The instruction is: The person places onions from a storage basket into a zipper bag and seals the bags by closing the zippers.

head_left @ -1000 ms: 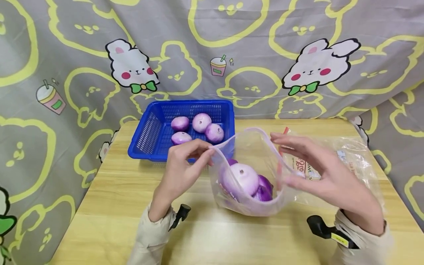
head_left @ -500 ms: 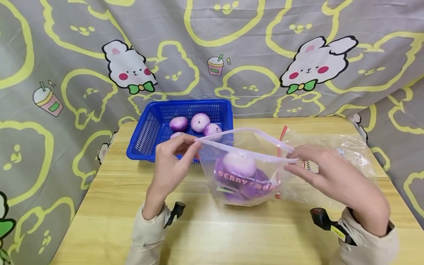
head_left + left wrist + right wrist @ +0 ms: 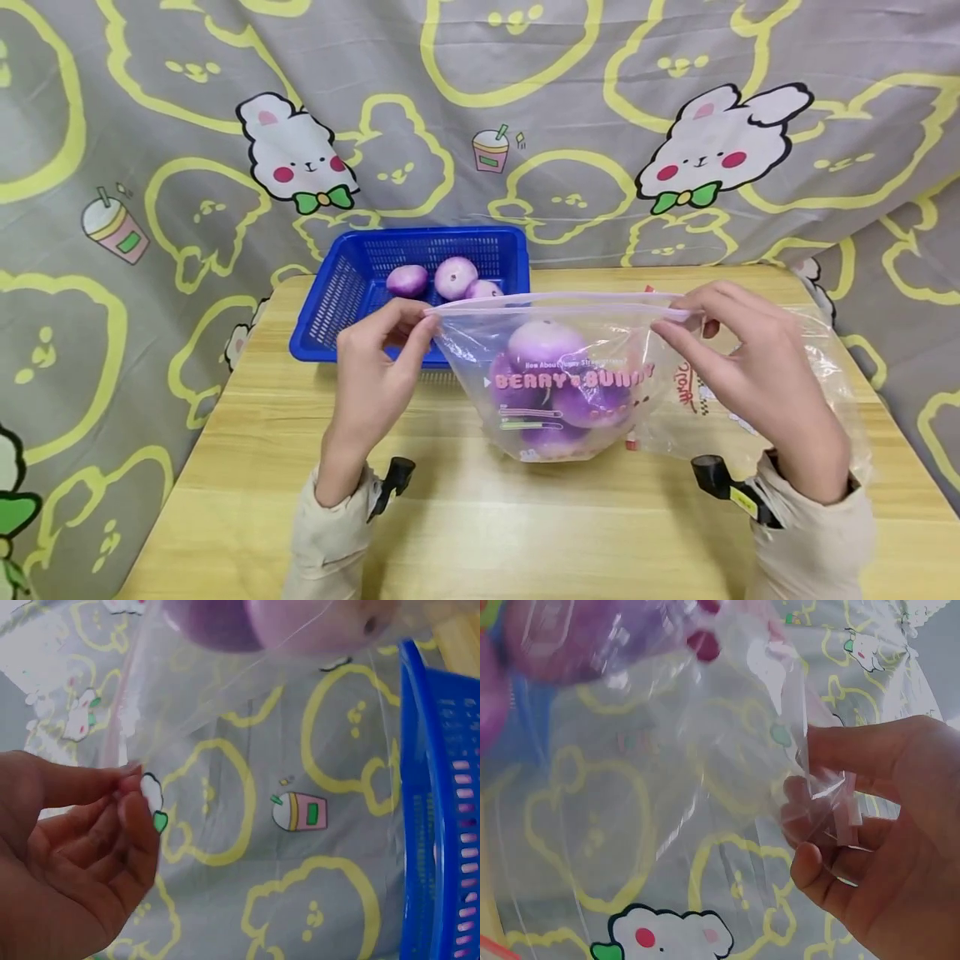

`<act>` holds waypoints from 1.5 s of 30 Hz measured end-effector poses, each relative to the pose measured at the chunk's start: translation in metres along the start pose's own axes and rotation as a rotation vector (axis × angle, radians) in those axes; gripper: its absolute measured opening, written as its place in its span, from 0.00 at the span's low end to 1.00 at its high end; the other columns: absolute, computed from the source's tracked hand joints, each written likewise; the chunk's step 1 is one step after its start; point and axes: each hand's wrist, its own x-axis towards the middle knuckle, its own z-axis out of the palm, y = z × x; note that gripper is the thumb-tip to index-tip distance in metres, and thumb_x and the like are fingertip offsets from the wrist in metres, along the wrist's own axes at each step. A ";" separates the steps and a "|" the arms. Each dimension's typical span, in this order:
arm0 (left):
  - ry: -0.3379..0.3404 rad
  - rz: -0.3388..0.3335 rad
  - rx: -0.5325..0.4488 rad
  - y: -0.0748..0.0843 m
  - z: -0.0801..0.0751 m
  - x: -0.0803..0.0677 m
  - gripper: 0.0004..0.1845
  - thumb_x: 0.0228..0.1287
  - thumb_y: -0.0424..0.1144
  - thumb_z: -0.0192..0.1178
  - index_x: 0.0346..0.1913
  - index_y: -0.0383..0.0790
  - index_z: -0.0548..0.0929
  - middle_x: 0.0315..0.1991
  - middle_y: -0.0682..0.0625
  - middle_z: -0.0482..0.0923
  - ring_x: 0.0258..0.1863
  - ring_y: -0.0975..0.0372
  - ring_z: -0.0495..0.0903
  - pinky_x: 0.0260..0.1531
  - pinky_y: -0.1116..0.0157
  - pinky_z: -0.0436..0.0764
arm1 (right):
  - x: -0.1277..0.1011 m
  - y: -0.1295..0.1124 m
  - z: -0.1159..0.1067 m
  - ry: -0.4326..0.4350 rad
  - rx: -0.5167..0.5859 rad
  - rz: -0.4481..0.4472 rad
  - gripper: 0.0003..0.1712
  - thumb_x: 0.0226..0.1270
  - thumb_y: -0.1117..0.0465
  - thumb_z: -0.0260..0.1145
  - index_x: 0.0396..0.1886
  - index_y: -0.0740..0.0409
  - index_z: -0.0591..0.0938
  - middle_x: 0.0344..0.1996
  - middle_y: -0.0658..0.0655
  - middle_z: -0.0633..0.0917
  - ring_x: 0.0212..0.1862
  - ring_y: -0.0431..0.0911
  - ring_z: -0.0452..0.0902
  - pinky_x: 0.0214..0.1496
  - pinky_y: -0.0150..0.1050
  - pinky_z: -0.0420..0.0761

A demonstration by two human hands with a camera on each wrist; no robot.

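A clear zip bag (image 3: 465, 350) with a lilac top edge and "Berry Bunny" print hangs between both hands. Several purple onions (image 3: 546, 346) fill its lower part. My left hand (image 3: 380, 358) pinches the top left corner between thumb and index finger, which the left wrist view also shows. At the opposite corner, my right hand (image 3: 757, 367) grips the bag's edge with thumb and fingers. The bag's mouth is drawn straight, its two lilac edges lying close together. In the right wrist view, the see-through plastic (image 3: 727, 750) stretches away from the right fingers.
Behind the bag stands a blue basket (image 3: 322, 312) holding several onions (image 3: 407, 281), partly covered by the left hand and bag. Another clear bag with a red edge (image 3: 817, 358) lies flat on the wooden table (image 3: 247, 467) at right. A patterned curtain (image 3: 570, 83) hangs behind.
The bag's mouth went from wide and round to a straight, narrow line. My left hand moved left, and the right hand took hold of the right corner. The printed side now faces me.
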 end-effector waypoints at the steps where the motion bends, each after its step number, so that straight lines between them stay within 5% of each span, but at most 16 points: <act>1: -0.017 -0.009 0.030 -0.001 0.001 0.000 0.03 0.67 0.31 0.64 0.36 0.35 0.86 0.30 0.51 0.84 0.24 0.64 0.79 0.29 0.71 0.81 | -0.001 0.002 0.000 -0.009 -0.001 0.002 0.14 0.48 0.74 0.77 0.33 0.57 0.86 0.29 0.46 0.83 0.32 0.34 0.71 0.36 0.25 0.67; 5: -0.077 -0.050 0.128 -0.003 0.002 0.001 0.02 0.66 0.32 0.65 0.37 0.36 0.86 0.32 0.50 0.85 0.27 0.66 0.80 0.31 0.70 0.82 | -0.003 0.004 -0.003 -0.104 0.059 0.028 0.25 0.50 0.76 0.76 0.48 0.55 0.85 0.34 0.45 0.85 0.34 0.33 0.74 0.40 0.23 0.71; 10: -0.106 -0.055 0.212 -0.005 0.000 0.001 0.02 0.65 0.31 0.65 0.36 0.35 0.86 0.31 0.49 0.84 0.28 0.64 0.81 0.31 0.65 0.83 | -0.003 0.004 -0.009 -0.202 0.261 0.110 0.39 0.51 0.82 0.72 0.65 0.59 0.75 0.46 0.53 0.85 0.41 0.39 0.80 0.47 0.24 0.77; 15: -0.157 -0.101 0.312 -0.007 -0.004 0.001 0.03 0.66 0.32 0.65 0.34 0.37 0.85 0.29 0.50 0.84 0.28 0.62 0.81 0.31 0.62 0.80 | -0.004 0.006 -0.014 -0.218 0.351 0.163 0.35 0.56 0.83 0.67 0.64 0.62 0.76 0.39 0.55 0.86 0.39 0.43 0.82 0.38 0.28 0.78; 20: -0.222 -0.134 0.441 -0.006 -0.012 -0.003 0.03 0.67 0.34 0.64 0.35 0.39 0.85 0.29 0.50 0.83 0.28 0.58 0.81 0.29 0.59 0.77 | -0.002 0.005 -0.005 -0.167 0.470 0.090 0.28 0.58 0.84 0.63 0.60 0.71 0.77 0.38 0.60 0.87 0.35 0.45 0.82 0.31 0.29 0.77; 24: -0.198 -0.113 0.524 0.003 -0.017 -0.006 0.04 0.67 0.33 0.63 0.42 0.37 0.84 0.35 0.45 0.84 0.34 0.52 0.81 0.35 0.53 0.79 | -0.001 -0.003 0.003 -0.124 0.550 0.048 0.25 0.58 0.84 0.64 0.57 0.75 0.78 0.43 0.62 0.87 0.34 0.43 0.82 0.30 0.28 0.78; 27: -0.143 -0.049 0.529 0.016 -0.016 -0.010 0.09 0.67 0.32 0.63 0.49 0.37 0.82 0.45 0.42 0.83 0.45 0.48 0.81 0.46 0.50 0.78 | -0.001 -0.014 0.010 -0.082 0.490 0.015 0.26 0.54 0.85 0.67 0.55 0.73 0.80 0.44 0.59 0.88 0.32 0.39 0.83 0.26 0.27 0.75; 30: -0.098 0.079 0.446 0.035 -0.010 -0.014 0.12 0.68 0.33 0.62 0.52 0.35 0.82 0.52 0.42 0.81 0.54 0.48 0.77 0.55 0.51 0.74 | -0.002 -0.027 0.017 -0.031 0.408 -0.028 0.22 0.57 0.79 0.70 0.54 0.71 0.82 0.44 0.56 0.88 0.35 0.36 0.84 0.32 0.23 0.78; 33: -0.099 0.241 0.322 0.054 0.001 -0.019 0.14 0.70 0.36 0.60 0.54 0.34 0.82 0.55 0.42 0.80 0.59 0.49 0.74 0.60 0.52 0.70 | -0.003 -0.041 0.024 0.010 0.352 -0.084 0.19 0.66 0.64 0.70 0.53 0.70 0.82 0.41 0.55 0.89 0.42 0.35 0.86 0.34 0.20 0.76; 37: -0.136 0.422 0.212 0.071 0.020 -0.023 0.16 0.73 0.41 0.57 0.55 0.34 0.80 0.57 0.42 0.79 0.61 0.50 0.74 0.64 0.53 0.69 | -0.004 -0.057 0.034 0.023 0.356 -0.165 0.28 0.72 0.52 0.63 0.56 0.75 0.78 0.37 0.57 0.89 0.43 0.35 0.85 0.37 0.20 0.76; 40: -0.171 0.481 0.217 0.074 0.030 -0.026 0.15 0.74 0.42 0.56 0.54 0.35 0.81 0.56 0.43 0.79 0.60 0.51 0.75 0.64 0.53 0.69 | -0.005 -0.066 0.038 0.001 0.346 -0.210 0.31 0.74 0.52 0.61 0.60 0.77 0.73 0.36 0.58 0.88 0.43 0.36 0.86 0.48 0.24 0.79; 45: -0.185 0.478 0.266 0.067 0.033 -0.029 0.08 0.71 0.37 0.59 0.48 0.38 0.84 0.45 0.49 0.84 0.47 0.58 0.80 0.59 0.55 0.73 | -0.006 -0.069 0.043 0.000 0.339 -0.239 0.31 0.74 0.54 0.61 0.63 0.76 0.71 0.34 0.56 0.88 0.41 0.39 0.87 0.53 0.26 0.78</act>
